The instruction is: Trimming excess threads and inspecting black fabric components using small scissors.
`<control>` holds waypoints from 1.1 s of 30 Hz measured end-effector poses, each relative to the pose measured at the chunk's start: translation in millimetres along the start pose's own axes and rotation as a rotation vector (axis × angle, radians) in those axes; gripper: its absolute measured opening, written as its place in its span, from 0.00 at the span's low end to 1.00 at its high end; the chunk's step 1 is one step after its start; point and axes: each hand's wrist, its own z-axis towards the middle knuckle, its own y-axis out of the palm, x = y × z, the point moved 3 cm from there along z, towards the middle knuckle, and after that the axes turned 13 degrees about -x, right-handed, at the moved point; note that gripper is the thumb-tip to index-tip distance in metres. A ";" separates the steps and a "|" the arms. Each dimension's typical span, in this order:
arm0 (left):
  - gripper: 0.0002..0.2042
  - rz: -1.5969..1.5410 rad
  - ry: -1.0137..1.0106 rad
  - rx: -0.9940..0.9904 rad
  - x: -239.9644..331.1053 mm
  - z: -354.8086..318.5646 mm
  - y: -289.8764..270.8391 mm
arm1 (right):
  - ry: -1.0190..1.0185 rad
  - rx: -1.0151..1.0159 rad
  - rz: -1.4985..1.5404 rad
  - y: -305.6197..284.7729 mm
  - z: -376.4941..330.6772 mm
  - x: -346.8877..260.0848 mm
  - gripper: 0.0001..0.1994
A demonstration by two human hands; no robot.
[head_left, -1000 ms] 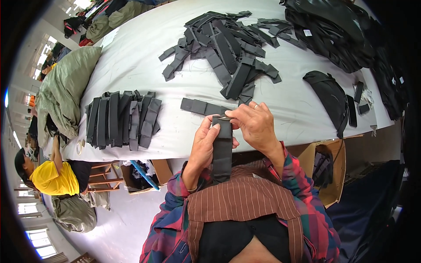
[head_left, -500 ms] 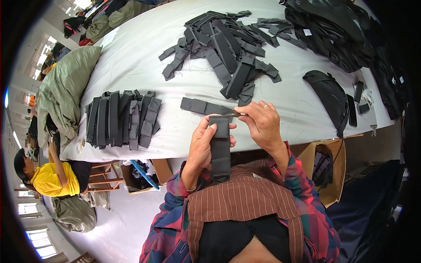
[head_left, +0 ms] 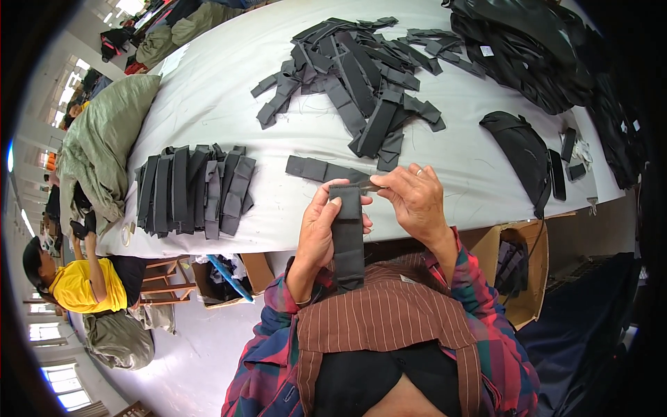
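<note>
My left hand (head_left: pixel 321 226) is closed on the upper part of a dark grey fabric strip (head_left: pixel 349 243), thumb in front and fingers behind. The strip hangs down toward my brown striped apron (head_left: pixel 389 313). In my right hand (head_left: pixel 415 198) a small, slim metal tool (head_left: pixel 368 186) is pinched between thumb and fingers. Its tip is at the upper right corner of the strip; its exact kind I cannot make out. Just beyond my hands another grey strip (head_left: pixel 316 169) lies flat on the white-covered table (head_left: pixel 278 201).
A loose heap of strips (head_left: pixel 354 76) lies at the far middle, a neat row of them (head_left: pixel 191 187) at left. To the right are a black pouch (head_left: pixel 520 156), a phone (head_left: pixel 556 175) and black garments (head_left: pixel 535 55). Cardboard boxes (head_left: pixel 536 278) stand below; a person in yellow (head_left: pixel 87 285) works at left.
My right hand has shifted slightly right, drawing the metal tool from across the strip's top edge to its corner. My left hand keeps its hold. The person in yellow has moved their hands.
</note>
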 end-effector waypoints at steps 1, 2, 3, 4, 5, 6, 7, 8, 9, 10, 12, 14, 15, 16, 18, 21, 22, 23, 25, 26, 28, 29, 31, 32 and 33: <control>0.15 -0.007 0.002 -0.002 -0.4 -0.2 -0.6 | 0.000 0.000 0.001 0.7 0.0 0.1 0.10; 0.16 -0.013 0.004 -0.004 -0.5 -0.5 -0.9 | -0.004 0.004 0.008 1.5 0.1 0.1 0.10; 0.16 -0.013 0.004 -0.004 -0.6 -0.5 -0.9 | -0.008 0.007 0.014 2.1 -0.2 0.2 0.10; 0.16 -0.008 0.000 -0.007 -0.6 -0.6 -0.8 | -0.007 0.007 0.014 2.8 -0.5 0.5 0.10; 0.17 -0.004 -0.003 -0.010 -0.6 -0.7 -0.5 | -0.006 0.008 0.019 3.3 -0.8 0.7 0.09; 0.17 -0.004 -0.003 -0.011 -0.2 -0.4 0.0 | -0.005 0.009 0.023 3.2 -0.6 1.1 0.09; 0.18 -0.005 -0.007 -0.014 -0.1 -0.3 0.8 | -0.005 0.010 0.022 2.9 -0.4 0.7 0.09; 0.18 -0.007 -0.012 -0.017 0.2 -0.1 1.7 | -0.002 0.010 0.023 2.7 -0.2 -0.1 0.09; 0.18 -0.007 -0.012 -0.017 0.7 -0.5 2.6 | 0.000 0.010 0.025 3.0 -0.2 -0.6 0.08; 0.17 -0.009 -0.011 -0.016 1.4 -0.7 3.8 | 0.000 0.010 0.025 3.3 -0.2 -0.5 0.08; 0.16 -0.011 -0.010 -0.013 0.5 -1.8 4.3 | -0.003 0.015 0.017 4.0 -1.1 -1.0 0.08; 0.13 -0.035 0.020 -0.016 -2.4 -3.6 2.2 | -0.007 0.014 0.015 5.4 -1.5 0.3 0.07; 0.13 -0.037 0.017 -0.015 -3.4 -3.8 -0.9 | -0.006 0.012 0.010 7.1 -1.8 2.0 0.07; 0.14 -0.070 0.015 -0.043 -3.3 -4.3 -4.0 | -0.003 0.010 0.010 8.7 -2.2 2.6 0.07; 0.15 -0.102 0.014 -0.069 -2.1 -6.8 -9.4 | 0.140 0.024 0.247 11.7 -2.6 7.9 0.08; 0.23 -0.193 0.045 -0.167 -0.2 -12.0 -12.1 | 0.221 -0.083 0.580 12.2 -2.6 2.6 0.13; 0.25 -0.189 0.012 -0.152 -1.9 -14.9 -13.2 | 0.221 -0.086 0.582 11.1 -3.1 -0.4 0.13; 0.28 -0.186 -0.020 -0.136 -3.9 -17.4 -14.2 | 0.169 -0.147 0.555 11.7 -3.0 -5.5 0.16; 0.28 -0.208 -0.035 -0.095 -7.2 -21.6 -15.5 | 0.115 -0.211 0.532 15.2 -3.8 -12.4 0.19; 0.29 -0.229 -0.050 -0.058 -9.3 -23.5 -17.1 | 0.085 -0.259 0.494 18.8 -4.1 -15.8 0.21; 0.27 -0.202 -0.055 -0.041 -11.1 -24.2 -20.0 | 0.033 -0.240 0.413 24.8 -3.4 -20.9 0.18; 0.25 -0.174 -0.060 -0.026 -11.5 -24.2 -21.1 | 0.035 -0.240 0.414 29.4 -4.9 -17.8 0.18; 0.20 -0.182 -0.066 -0.016 -12.8 -22.0 -20.3 | 0.078 -0.247 0.347 37.3 -3.3 -9.8 0.11; 0.16 -0.189 -0.072 -0.008 -13.8 -19.8 -19.7 | 0.079 -0.248 0.348 38.1 -0.2 -8.0 0.11; 0.16 -0.191 -0.075 -0.006 -15.9 -17.9 -20.5 | 0.137 -0.247 0.434 40.4 3.5 -5.8 0.09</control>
